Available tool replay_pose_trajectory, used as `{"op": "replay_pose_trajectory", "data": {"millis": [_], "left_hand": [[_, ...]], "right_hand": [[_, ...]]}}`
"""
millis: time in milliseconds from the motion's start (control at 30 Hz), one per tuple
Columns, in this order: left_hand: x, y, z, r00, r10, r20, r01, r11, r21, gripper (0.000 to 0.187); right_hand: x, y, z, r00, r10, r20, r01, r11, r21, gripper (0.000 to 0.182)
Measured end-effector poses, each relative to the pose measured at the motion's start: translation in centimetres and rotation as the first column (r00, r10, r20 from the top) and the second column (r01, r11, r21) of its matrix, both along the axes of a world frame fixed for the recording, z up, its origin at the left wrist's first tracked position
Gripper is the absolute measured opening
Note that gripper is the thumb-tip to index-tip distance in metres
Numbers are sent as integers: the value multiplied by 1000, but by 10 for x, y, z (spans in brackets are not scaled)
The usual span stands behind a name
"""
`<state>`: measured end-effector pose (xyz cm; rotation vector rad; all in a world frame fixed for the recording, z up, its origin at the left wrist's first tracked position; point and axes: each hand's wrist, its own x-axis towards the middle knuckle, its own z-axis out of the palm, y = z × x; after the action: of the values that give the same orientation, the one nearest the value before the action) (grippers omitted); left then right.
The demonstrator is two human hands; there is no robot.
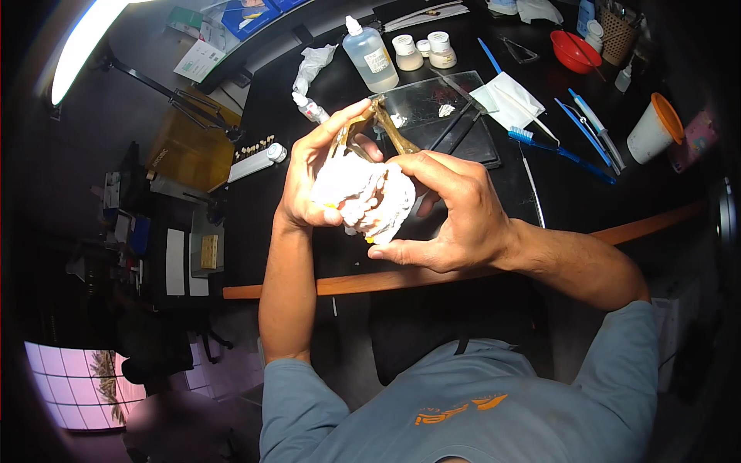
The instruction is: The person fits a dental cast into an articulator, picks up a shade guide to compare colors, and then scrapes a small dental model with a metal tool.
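Observation:
A white plaster dental cast (364, 194), overexposed by the lamp, is held up over the front of the black table. It is fixed to a brass articulator (395, 133) whose metal arms stick out on the far side. My left hand (307, 174) is closed around the cast's left side and the metal frame, thumb at the lower left. My right hand (455, 208) grips the right side, its thumb near the lower edge and index finger on top. Small yellow spots show by both thumbs. The fingers behind the cast are partly hidden.
Beyond the hands, a dark glass slab (440, 108) carries tweezers-like tools and white crumbs. A clear bottle (370, 58), small jars (440, 52), a blue toothbrush (563, 153), a white cup (652, 131) and a red bowl (575, 52) stand around. A lamp (81, 46) shines at upper left.

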<state>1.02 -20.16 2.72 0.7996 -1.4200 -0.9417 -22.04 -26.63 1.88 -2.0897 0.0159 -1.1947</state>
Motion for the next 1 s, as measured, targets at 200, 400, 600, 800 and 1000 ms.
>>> {"op": "replay_pose_trajectory", "data": {"millis": [200,400,600,800,1000], "left_hand": [[-1,0,1,1000,4,-1,-4,1000,19,128],[0,1,1,1000,-14,-8,14,1000,16,129],[1,3,2,999,-42,10,41,999,15,131],[2,5,4,998,-52,22,52,998,28,132],[1,5,4,999,-44,11,43,999,31,133]], "right_hand": [[0,0,-1,1000,-12,7,12,1000,-3,76],[-2,0,1,1000,-15,-6,14,999,-39,77],[-4,0,3,1000,-4,-5,4,997,-78,81],[1,-1,0,997,-6,77,15,993,-120,79],[0,-1,0,998,-3,58,9,994,-105,79]]}}
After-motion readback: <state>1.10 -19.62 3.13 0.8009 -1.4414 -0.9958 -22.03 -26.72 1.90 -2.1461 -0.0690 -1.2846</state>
